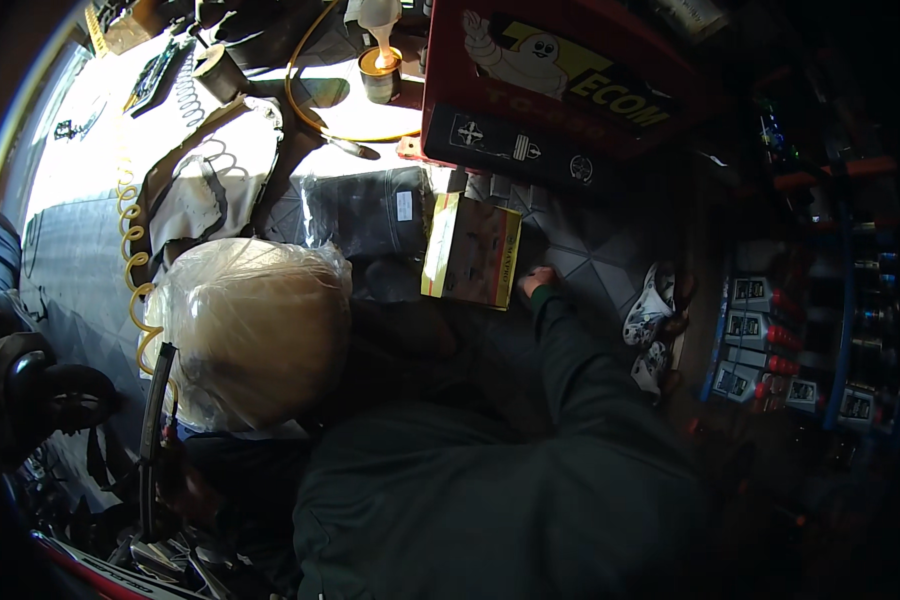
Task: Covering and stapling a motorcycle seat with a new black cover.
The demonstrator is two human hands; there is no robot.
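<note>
My right hand (538, 279) reaches to the floor just right of a yellow-edged cardboard box (473, 250). Its fingers are curled in; whatever they may hold is too small to make out. In deep shade at lower left, my left hand (198, 495) is beside an air tool (153, 440) with a long, narrow dark bar standing upright. A yellow coiled hose (130, 240) runs down toward that tool. The left fingers are mostly hidden in the dark. Between my arms rests a rounded beige cushion (255, 330) wrapped in clear plastic.
Beyond the cushion lie a dark packaged sheet (365, 212) and a pale cover piece (205, 190). An open can (380, 75) stands behind, near a red display cabinet (570, 80). Patterned clogs (650, 315) are at right, before shelved bottles (755, 330).
</note>
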